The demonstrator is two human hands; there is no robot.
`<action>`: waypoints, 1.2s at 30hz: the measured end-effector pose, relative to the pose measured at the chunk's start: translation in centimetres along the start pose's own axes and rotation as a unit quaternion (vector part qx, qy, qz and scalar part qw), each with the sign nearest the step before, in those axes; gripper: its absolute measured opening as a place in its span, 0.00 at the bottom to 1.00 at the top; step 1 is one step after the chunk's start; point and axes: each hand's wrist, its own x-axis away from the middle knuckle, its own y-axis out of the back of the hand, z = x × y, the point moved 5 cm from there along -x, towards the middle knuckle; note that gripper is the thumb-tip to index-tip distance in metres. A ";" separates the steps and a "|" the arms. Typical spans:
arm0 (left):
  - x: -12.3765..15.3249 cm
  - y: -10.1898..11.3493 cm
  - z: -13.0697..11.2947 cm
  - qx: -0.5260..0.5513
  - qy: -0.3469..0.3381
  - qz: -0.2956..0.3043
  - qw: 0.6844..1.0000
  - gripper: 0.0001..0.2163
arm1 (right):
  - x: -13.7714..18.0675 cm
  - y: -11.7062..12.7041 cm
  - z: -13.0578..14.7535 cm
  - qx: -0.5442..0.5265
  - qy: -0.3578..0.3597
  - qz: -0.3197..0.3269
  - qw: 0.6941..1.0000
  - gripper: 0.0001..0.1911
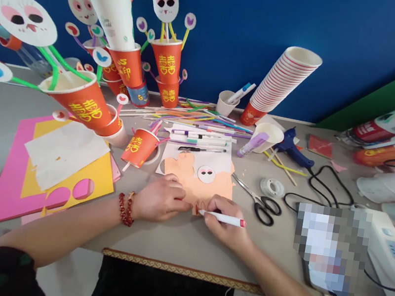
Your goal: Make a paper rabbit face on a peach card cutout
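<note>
My right hand (pixel 226 217) is closed round a white marker (pixel 227 219) with a red end. Its tip touches a small piece at the lower edge of the peach paper (pixel 215 191), where reddish lines show. My left hand (pixel 161 197), a red bead bracelet on its wrist, rests at the paper's left side. Its fingers are bent and pressed together, the forefinger pinning the paper near the marker tip. On the peach paper lies a small white paper face (pixel 207 173) with dark eyes and pink patches. A white sheet (pixel 218 156) lies partly under it.
Scissors (pixel 261 203), a tape roll (pixel 273 187) and a blue glue gun (pixel 293 145) lie to the right, near a phone (pixel 327 248). Rabbit-faced red cups (pixel 85 100) stand at left beside coloured paper (pixel 18 164). Behind are pens (pixel 199 138) and stacked cups (pixel 281 81).
</note>
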 end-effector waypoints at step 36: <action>0.1 0.0 0.0 -0.002 -0.003 -0.006 1.000 0.08 | 0.2 -0.2 -0.4 0.003 -0.005 0.009 1.000 0.10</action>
